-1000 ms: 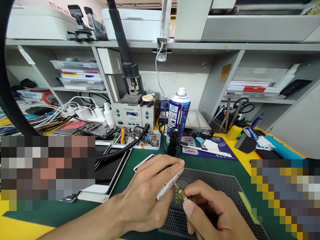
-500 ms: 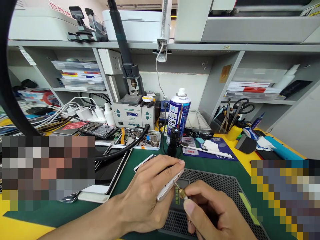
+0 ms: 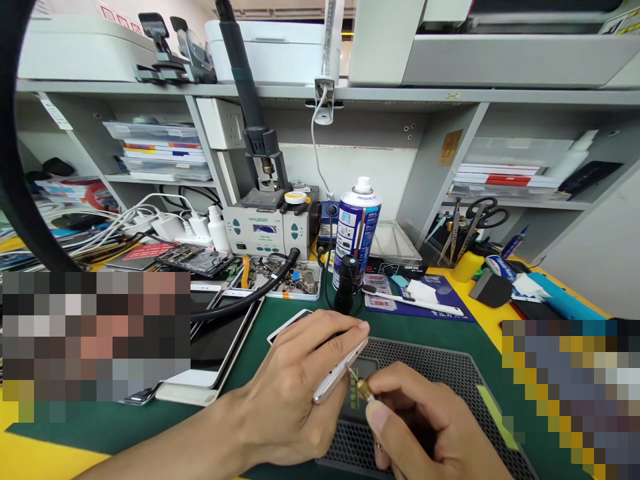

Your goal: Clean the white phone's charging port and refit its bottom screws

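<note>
My left hand [image 3: 300, 380] is wrapped round a thin silver-white device [image 3: 336, 379], held on edge with its narrow side toward my right hand. My right hand [image 3: 425, 420] pinches a slim tool with a brass-coloured collar [image 3: 365, 389] between thumb and forefinger. The tool's thin tip meets the device's narrow side near its middle. Both hands are above a dark textured pad [image 3: 425, 357] on the green mat [image 3: 400, 327]. The device's broad faces are mostly hidden by my left fingers.
A blue spray can [image 3: 356, 227] and a black bottle [image 3: 346, 287] stand behind my hands. A grey soldering station [image 3: 265, 230] is at the back, a black cable [image 3: 240, 307] crossing in front. Tablets [image 3: 210, 347] lie left, a white brush [image 3: 430, 305] right.
</note>
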Action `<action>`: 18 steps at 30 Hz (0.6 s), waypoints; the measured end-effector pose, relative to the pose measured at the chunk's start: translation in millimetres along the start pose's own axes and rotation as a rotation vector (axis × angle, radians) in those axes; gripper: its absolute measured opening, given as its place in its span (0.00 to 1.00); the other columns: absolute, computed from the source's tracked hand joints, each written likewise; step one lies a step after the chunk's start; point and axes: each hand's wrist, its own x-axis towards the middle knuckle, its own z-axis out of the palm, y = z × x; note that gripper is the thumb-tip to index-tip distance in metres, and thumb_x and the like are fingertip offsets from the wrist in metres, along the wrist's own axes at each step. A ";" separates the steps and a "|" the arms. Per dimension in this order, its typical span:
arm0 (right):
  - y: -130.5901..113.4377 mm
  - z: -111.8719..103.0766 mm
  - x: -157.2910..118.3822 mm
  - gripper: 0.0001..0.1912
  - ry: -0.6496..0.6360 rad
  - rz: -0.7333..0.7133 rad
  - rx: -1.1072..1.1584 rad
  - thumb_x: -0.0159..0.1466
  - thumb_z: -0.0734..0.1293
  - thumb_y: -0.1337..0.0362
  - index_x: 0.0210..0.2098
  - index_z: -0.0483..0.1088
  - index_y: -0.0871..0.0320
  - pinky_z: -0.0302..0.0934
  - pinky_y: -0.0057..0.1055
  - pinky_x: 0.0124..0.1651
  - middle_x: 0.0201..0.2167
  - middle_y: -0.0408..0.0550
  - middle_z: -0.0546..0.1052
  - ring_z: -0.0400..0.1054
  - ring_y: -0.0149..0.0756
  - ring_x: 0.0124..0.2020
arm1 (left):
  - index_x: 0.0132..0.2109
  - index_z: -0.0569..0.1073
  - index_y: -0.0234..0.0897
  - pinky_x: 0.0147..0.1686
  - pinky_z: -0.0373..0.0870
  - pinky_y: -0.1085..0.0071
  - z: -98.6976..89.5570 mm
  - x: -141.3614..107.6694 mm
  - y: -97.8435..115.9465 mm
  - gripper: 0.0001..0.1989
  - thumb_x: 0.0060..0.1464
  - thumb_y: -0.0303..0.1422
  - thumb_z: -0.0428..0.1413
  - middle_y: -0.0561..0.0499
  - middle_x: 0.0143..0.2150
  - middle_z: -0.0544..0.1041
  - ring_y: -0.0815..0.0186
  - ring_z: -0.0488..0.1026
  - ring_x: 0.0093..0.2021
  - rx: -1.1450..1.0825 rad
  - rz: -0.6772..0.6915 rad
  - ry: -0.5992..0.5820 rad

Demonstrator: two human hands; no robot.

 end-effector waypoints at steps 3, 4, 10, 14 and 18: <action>0.5 -0.3 0.2 0.22 0.010 -0.010 -0.014 0.71 0.57 0.44 0.38 0.64 0.57 0.50 0.22 0.16 0.20 0.40 0.67 0.57 0.24 0.14 | 0.58 0.71 0.25 0.45 0.79 0.59 0.3 0.4 0.1 0.24 0.54 0.16 0.50 0.34 0.50 0.76 0.57 0.75 0.48 -0.002 0.003 -0.001; 0.7 -0.4 0.3 0.22 0.015 -0.012 -0.019 0.71 0.57 0.44 0.38 0.64 0.57 0.50 0.22 0.17 0.20 0.40 0.66 0.57 0.24 0.14 | 0.58 0.72 0.25 0.45 0.79 0.59 0.4 0.3 -0.1 0.24 0.54 0.16 0.50 0.34 0.50 0.76 0.57 0.75 0.48 0.002 0.002 -0.001; -1.0 0.4 0.6 0.22 0.020 -0.004 -0.030 0.71 0.58 0.44 0.37 0.64 0.58 0.51 0.21 0.18 0.19 0.40 0.66 0.57 0.25 0.16 | 0.59 0.71 0.26 0.43 0.79 0.59 0.2 -1.0 -1.1 0.24 0.55 0.17 0.50 0.35 0.49 0.75 0.58 0.75 0.47 0.017 -0.018 -0.014; -3.3 0.6 -0.5 0.23 0.009 0.019 -0.020 0.71 0.57 0.43 0.37 0.64 0.57 0.51 0.21 0.18 0.19 0.40 0.65 0.56 0.25 0.16 | 0.59 0.71 0.26 0.44 0.79 0.60 0.8 -1.3 -0.3 0.25 0.54 0.17 0.50 0.35 0.50 0.75 0.58 0.74 0.47 0.014 -0.023 -0.017; -4.4 -0.9 -4.4 0.22 0.009 0.020 0.004 0.70 0.58 0.43 0.37 0.64 0.57 0.52 0.21 0.18 0.20 0.40 0.65 0.57 0.25 0.16 | 0.58 0.72 0.26 0.44 0.79 0.59 2.3 -2.0 -0.8 0.25 0.53 0.17 0.51 0.34 0.49 0.76 0.57 0.75 0.47 0.000 -0.020 -0.012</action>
